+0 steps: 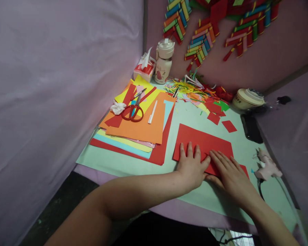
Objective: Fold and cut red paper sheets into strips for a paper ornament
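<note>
A red sheet of paper (202,136), which looks folded, lies flat on the pale green table top (169,186). My left hand (192,167) rests palm down on its near left part, fingers spread. On the near right part lies my right hand (229,171), flat with its fingers stretched out and fairly close together. The tips of its fingers are beside my left thumb. A red corner shows beyond the right hand. Left of the sheet, red-handled scissors (132,112) and a white pen (153,112) lie on stacked coloured paper (133,131).
Behind are a tissue pack (144,70), a white bottle (164,61) and coloured paper strips (188,87). Red scraps (213,118), a lidded tub (247,99), a black phone (251,128) and a glue gun (267,165) with a cable are at right. Paper firecrackers (200,42) hang behind.
</note>
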{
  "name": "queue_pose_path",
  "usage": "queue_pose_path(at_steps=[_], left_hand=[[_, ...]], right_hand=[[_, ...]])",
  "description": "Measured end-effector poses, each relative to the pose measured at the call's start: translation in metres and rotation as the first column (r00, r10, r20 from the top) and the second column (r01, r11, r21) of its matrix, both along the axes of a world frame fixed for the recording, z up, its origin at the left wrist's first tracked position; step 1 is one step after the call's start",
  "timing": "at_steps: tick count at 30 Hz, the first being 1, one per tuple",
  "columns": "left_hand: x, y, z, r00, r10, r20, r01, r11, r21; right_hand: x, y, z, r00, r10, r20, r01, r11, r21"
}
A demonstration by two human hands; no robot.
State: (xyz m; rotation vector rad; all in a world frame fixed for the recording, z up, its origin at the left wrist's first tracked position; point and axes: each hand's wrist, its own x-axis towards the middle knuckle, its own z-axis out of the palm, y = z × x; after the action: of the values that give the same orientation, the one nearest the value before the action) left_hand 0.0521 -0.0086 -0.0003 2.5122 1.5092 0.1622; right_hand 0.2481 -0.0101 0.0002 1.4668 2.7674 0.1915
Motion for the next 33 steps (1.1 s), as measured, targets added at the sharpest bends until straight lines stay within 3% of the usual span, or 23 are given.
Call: queue_pose_path(at_steps=[14, 20, 33], left_hand=[[0.000, 0.000, 0.000, 1.000, -0.001, -0.013, 0.001, 1.000, 0.007], [0.002, -0.002, -0.008, 1.000, 0.023, 0.004, -0.024, 0.997, 0.070], [0.000, 0.002, -0.003, 1.000, 0.007, -0.011, -0.006, 0.999, 0.046]], right_hand=[[0.000, -0.007, -0.010, 1.000, 0.001, -0.019, -0.001, 1.000, 0.009], [0.000, -0.005, -0.012, 1.000, 0.010, -0.011, -0.010, 1.000, 0.022], [0.002, 0.000, -0.010, 0.999, -0.025, -0.039, 0.022, 0.997, -0.067]])
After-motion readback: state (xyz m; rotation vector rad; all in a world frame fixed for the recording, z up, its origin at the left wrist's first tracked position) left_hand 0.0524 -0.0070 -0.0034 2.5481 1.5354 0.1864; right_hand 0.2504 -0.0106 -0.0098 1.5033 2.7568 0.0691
